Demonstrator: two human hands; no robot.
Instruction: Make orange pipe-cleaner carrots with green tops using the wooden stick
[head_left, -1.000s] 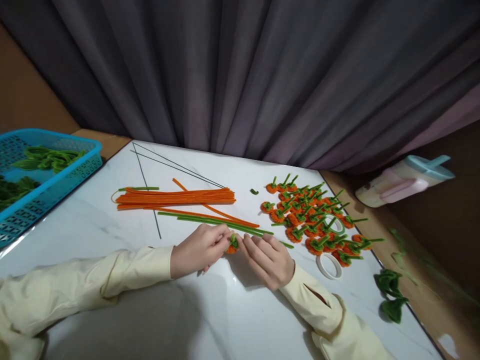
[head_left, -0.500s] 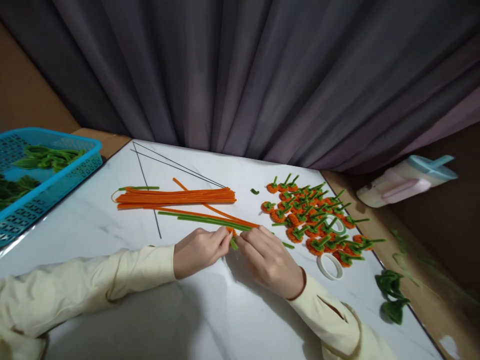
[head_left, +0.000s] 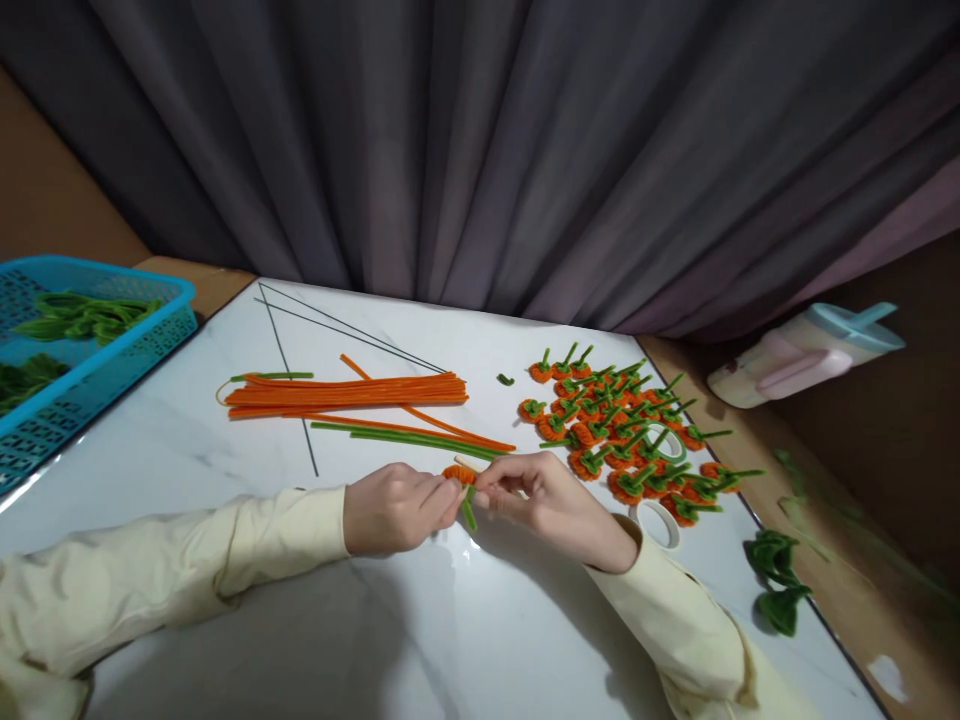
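My left hand (head_left: 405, 508) is closed, its thumb and fingertips pinching a small orange pipe-cleaner fruit (head_left: 457, 474) just above the table. A green pipe-cleaner stem (head_left: 469, 510) sticks down from the fruit between the hands. At its right side my right hand (head_left: 551, 500) pinches with thumb and forefinger; the exact spot it grips is partly hidden. A short pale strip (head_left: 466, 463) shows behind the fruit, by the right fingertips. Beyond the hands lie a bundle of orange pipe cleaners (head_left: 352, 391) and several loose green pipe cleaners (head_left: 420, 440).
Several finished orange fruits with green stems (head_left: 592, 430) cluster at right, with a green-edged tape roll (head_left: 666, 442) and a white tape roll (head_left: 660, 524). Dark wires (head_left: 289, 365), a blue basket (head_left: 154, 335), green leaves (head_left: 780, 610) and a tumbler (head_left: 806, 355) lie around.
My right hand has turned and its fingers have opened out into a fingertip pinch. More of the orange fruit and its green stem now shows. The view has shifted slightly.
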